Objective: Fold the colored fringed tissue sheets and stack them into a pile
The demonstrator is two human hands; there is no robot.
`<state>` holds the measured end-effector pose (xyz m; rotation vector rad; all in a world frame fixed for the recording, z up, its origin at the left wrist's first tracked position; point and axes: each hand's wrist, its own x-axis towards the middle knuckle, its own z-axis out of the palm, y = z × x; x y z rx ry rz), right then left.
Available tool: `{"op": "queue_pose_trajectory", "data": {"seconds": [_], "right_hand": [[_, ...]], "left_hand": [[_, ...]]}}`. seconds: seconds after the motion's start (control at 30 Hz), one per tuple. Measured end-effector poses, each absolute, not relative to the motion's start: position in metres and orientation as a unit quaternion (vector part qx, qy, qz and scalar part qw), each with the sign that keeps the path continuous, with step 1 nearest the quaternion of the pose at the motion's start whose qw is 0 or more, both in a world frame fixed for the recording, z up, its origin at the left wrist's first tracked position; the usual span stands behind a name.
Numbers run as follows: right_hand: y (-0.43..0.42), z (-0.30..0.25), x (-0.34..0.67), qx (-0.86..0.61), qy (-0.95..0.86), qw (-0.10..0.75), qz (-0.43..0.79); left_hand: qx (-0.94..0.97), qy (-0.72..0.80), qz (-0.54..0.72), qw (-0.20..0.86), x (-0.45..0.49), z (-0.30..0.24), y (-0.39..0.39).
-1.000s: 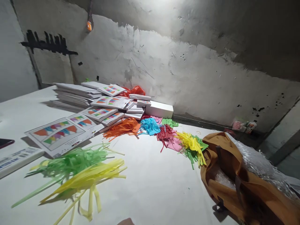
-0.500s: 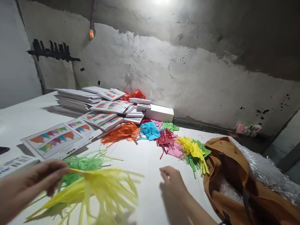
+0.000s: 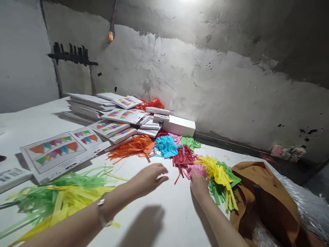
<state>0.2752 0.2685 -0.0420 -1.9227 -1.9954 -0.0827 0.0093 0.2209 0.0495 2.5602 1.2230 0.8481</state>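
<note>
My left hand [image 3: 148, 178] hovers over the white table [image 3: 159, 219], fingers stretched out flat and holding nothing, pointing toward the red paper strips [image 3: 183, 157]. My right hand [image 3: 199, 187] rests at the edge of the pink strips [image 3: 195, 168] and touches them, just left of the yellow strips [image 3: 218, 173]; its fingertips are hidden among the paper. Orange strips [image 3: 133, 146] and blue strips [image 3: 166, 145] lie further back. A loose heap of green and yellow strips [image 3: 56, 199] lies under my left forearm.
Stacks of white printed cards [image 3: 113, 118] and a white box [image 3: 178, 126] stand at the back by the wall. A larger printed sheet [image 3: 55, 152] lies at the left. A brown bag [image 3: 267, 209] with clear plastic sits at the right.
My left hand let go of the yellow strips and reached forward toward the coloured piles. My right hand moved forward to the pink strips. The view shifted slightly right.
</note>
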Motion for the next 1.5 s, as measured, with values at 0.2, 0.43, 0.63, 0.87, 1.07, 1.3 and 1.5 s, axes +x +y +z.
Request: {"op": "queue_pose_trajectory", "data": {"seconds": [0.2,0.43,0.63,0.87,1.07,1.3,1.5], "right_hand": [[0.234,-0.051,0.323,-0.683,-0.686,0.25,-0.001],[0.244,-0.072,0.342,-0.676,-0.635,0.373,0.039],[0.235,-0.061,0.341,-0.648,-0.678,0.347,-0.014],[0.24,-0.052,0.32,-0.645,-0.739,0.175,-0.088],[0.247,-0.049,0.32,-0.647,-0.745,0.125,-0.107],[0.247,-0.051,0.333,-0.67,-0.714,0.196,-0.057],[0.255,-0.064,0.343,-0.684,-0.655,0.317,0.05]], "left_hand": [[0.917,0.291,0.231,0.144,0.12,-0.014,0.277],[0.904,0.307,0.258,0.149,0.166,-0.057,0.299],[0.884,0.324,0.298,0.155,0.166,-0.064,0.297],[0.863,0.346,0.323,0.178,0.16,-0.058,0.294],[0.841,0.372,0.35,0.177,0.157,-0.055,0.293],[0.855,0.353,0.347,0.156,0.157,-0.056,0.293],[0.897,0.287,0.315,0.117,0.16,-0.055,0.288]]}}
